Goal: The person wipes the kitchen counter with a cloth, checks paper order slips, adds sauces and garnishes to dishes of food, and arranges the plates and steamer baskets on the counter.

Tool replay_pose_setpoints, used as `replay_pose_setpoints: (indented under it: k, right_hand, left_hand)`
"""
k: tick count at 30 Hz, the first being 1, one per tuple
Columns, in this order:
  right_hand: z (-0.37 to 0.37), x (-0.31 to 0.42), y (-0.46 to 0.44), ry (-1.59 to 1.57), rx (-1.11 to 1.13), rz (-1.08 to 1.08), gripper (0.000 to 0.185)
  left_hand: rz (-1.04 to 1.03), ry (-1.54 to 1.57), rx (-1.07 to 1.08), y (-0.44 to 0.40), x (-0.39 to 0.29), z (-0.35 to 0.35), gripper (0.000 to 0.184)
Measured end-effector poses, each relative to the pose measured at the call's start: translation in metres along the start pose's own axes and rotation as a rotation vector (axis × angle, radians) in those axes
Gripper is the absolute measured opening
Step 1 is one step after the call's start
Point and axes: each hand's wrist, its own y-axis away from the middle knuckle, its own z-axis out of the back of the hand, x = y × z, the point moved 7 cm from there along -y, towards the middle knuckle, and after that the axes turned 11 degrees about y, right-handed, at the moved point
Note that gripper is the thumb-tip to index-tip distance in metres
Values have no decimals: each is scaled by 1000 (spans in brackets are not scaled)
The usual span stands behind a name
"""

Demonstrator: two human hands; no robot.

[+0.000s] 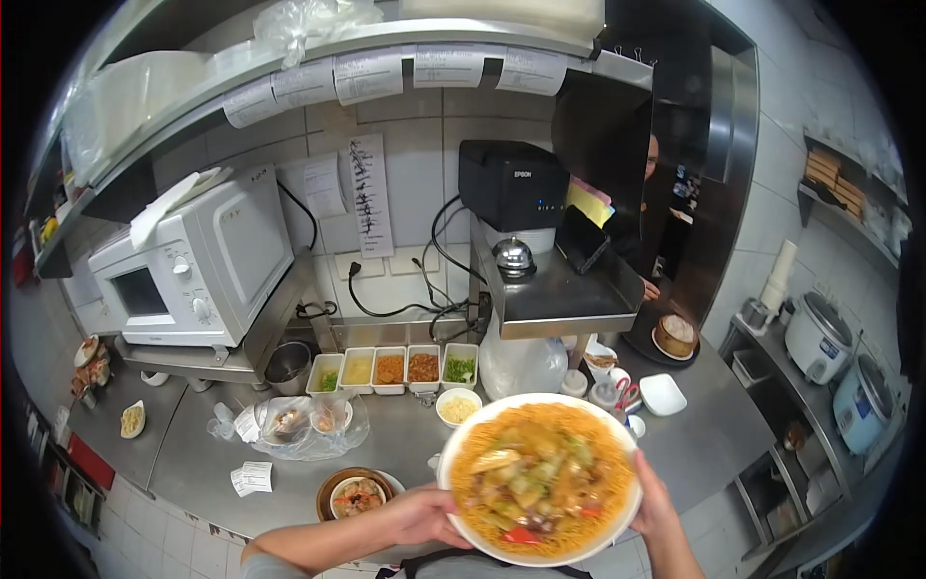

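Observation:
A large white plate (632,506) is held up in front of me, above the counter's front edge. Crispy fried noodles (603,454) cover it, topped with glossy vegetables in sauce and bits of red pepper. My left hand (431,516) grips the plate's left rim, its fingers partly hidden underneath. On the right rim, my right hand (654,500) is closed with the thumb on the edge. Left of the plate, a bamboo steamer (328,497) with a small dish of food (357,496) rests on the counter.
Several condiment tubs (390,371) line the back wall beside a bowl of pale shreds (458,406). A microwave (198,256) stands left. A bell (513,258) and printer (511,183) sit on a raised shelf. Behind the right opening, a person's hand (651,289) shows near another steamer (675,337).

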Motion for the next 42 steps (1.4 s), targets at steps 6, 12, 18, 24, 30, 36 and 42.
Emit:
replay_pose_setpoints:
  k: [6, 12, 18, 24, 30, 36, 42]
  right_hand:
    - [103, 40, 64, -86, -237, 285, 56]
    - [219, 41, 125, -233, -599, 399, 51]
    - [302, 20, 132, -257, -757, 531, 55]
    - [404, -17, 101, -311, -899, 644, 54]
    - [495, -57, 57, -310, -982, 675, 56]
    - [558, -72, 26, -264, -1191, 632, 54]
    - [653, -97, 0, 649, -1072, 475, 55]
  left_hand:
    - [245, -137, 237, -108, 38, -92, 54]
    - [505, -380, 289, -223, 85, -154, 45]
    - [388, -529, 269, -243, 81, -190, 81]
    - [187, -828, 526, -178, -4, -214, 52]
    - [-384, -778, -21, -107, -99, -131, 61]
    - [-792, -634, -685, 20, -154, 6, 61]
    - [-956, -329, -1174, 154, -109, 116, 47]
